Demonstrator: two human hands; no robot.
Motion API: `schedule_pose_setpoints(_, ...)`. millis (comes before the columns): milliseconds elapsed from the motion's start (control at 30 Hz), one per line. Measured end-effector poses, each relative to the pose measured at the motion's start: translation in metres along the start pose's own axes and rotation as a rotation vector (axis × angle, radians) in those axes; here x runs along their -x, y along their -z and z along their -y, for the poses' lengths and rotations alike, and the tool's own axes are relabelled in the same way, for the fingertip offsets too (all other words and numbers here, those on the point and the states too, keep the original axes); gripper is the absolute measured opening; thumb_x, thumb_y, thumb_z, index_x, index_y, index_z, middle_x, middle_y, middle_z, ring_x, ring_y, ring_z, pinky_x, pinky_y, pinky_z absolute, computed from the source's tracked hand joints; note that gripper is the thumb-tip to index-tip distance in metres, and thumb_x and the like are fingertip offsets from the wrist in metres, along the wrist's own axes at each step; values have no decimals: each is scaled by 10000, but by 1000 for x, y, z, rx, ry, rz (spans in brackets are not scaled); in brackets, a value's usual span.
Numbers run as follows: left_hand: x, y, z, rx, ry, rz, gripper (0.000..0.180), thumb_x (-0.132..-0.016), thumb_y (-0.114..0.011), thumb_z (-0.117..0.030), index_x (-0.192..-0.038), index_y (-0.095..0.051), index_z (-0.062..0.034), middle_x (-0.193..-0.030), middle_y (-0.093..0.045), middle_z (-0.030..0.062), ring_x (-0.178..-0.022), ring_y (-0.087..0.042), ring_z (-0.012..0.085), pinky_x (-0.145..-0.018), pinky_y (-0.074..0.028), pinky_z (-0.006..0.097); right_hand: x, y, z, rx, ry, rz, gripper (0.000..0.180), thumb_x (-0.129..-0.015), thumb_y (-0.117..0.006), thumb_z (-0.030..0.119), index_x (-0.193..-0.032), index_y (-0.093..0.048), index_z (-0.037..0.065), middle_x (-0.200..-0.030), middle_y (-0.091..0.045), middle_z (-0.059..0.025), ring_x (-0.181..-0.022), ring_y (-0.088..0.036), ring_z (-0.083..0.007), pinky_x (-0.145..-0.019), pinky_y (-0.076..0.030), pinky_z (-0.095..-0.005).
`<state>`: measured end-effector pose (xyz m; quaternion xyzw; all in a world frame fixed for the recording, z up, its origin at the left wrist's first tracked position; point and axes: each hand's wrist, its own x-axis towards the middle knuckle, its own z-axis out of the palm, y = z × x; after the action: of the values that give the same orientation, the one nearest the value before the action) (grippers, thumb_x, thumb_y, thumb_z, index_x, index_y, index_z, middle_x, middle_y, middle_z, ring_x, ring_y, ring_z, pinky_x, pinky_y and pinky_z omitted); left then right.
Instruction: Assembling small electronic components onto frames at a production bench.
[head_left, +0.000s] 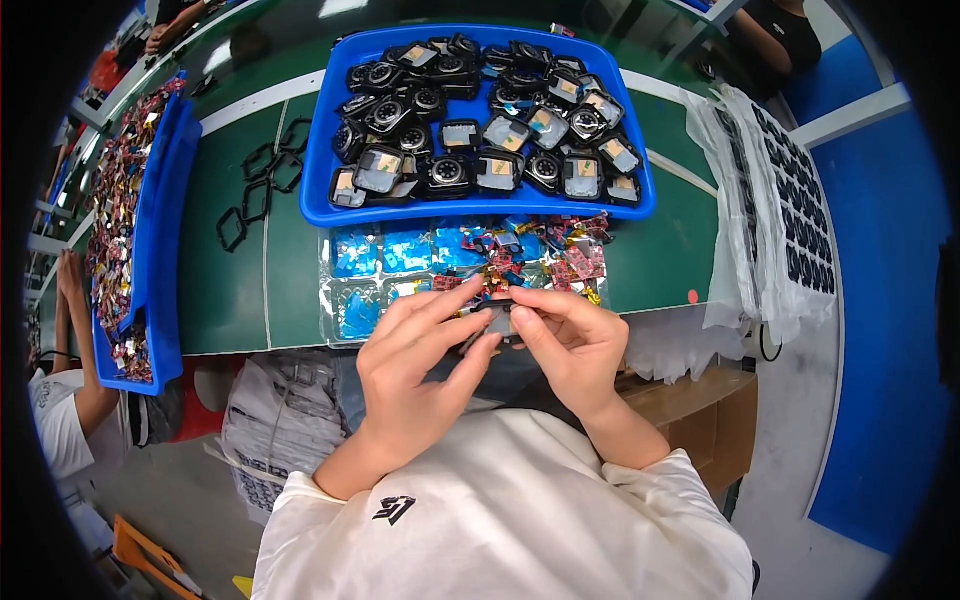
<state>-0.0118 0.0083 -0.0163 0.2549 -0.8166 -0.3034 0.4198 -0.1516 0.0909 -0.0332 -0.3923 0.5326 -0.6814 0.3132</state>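
Green workbench (240, 290) under blue tray (322, 150)

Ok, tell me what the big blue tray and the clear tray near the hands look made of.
Blue tray: likely moulded plastic, solid colour, smooth rounded rim with slight sheen.
Clear tray: probably thin formed plastic, see-through, with glossy glare on its pockets.

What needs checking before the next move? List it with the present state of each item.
1. Small dark part held by both hands: ok.
2. Left hand grip on it: ok.
3. Right hand fingertips on it: ok.
4. Part's orientation: cannot tell, fingers hide it.
5. Clear tray of small colourful pieces within reach: ok.
6. Blue bin of black square units on the green table: ok.
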Motion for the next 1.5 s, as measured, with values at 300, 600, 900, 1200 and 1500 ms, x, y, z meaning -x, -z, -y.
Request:
schedule_pose_setpoints(300, 5, 5, -4, 75, 88, -18, 202, -644, -785, -15, -826, -699, -34, -823, -654, 65, -744, -595, 196, -639, -458, 282, -1, 0, -3, -242, -31, 62, 184, -852, -609, -63, -1034, -581, -72, -1053, -644, -154, -897, -642, -151, -748, -552, -250)
schedule_pose_setpoints(600, 11, 10, -7, 750, 582, 152, 85, -787, -716, 15, -841, -654, 35, -834, -644, 60, -727, -577, 89, -648, -451, 220, 4, 2, -6, 20, 136, 55, 213, -782, -610, -128, -935, -510, -17, -949, -652, -196, -909, -656, -245, -811, -523, -333)
schedule_pose_setpoints(900, 15, 2, -8, 903, 699, 156, 96, -813, -685, 43, -877, -613, 36, -839, -652, 59, -751, -597, 73, -668, -465, 201, 5, -1, -8, 25, 260, -13, 217, -733, -674, -93, -865, -533, 7, -923, -682, -167, -850, -663, -194, -763, -522, -306)
schedule_pose_setpoints(1200, 13, 5, -5, 796, 627, 95, 229, -777, -722, 39, -908, -541, -11, -792, -650, 35, -672, -575, 40, -586, -436, 170, 6, -1, -4, -84, 237, 106, 203, -756, -683, -101, -895, -558, -22, -984, -628, -145, -880, -646, -197, -761, -530, -289)
schedule_pose_setpoints(1500, 30, 12, 32, 391, 488, 1002, 185, -813, -689, -157, -717, -657, -2, -689, -626, 114, -528, -569, 171, -522, -440, 279, -14, 29, 5, 40, 241, -96, 206, -848, -627, -49, -1050, -626, -86, -1029, -586, -120, -868, -594, -135, -747, -501, -230)
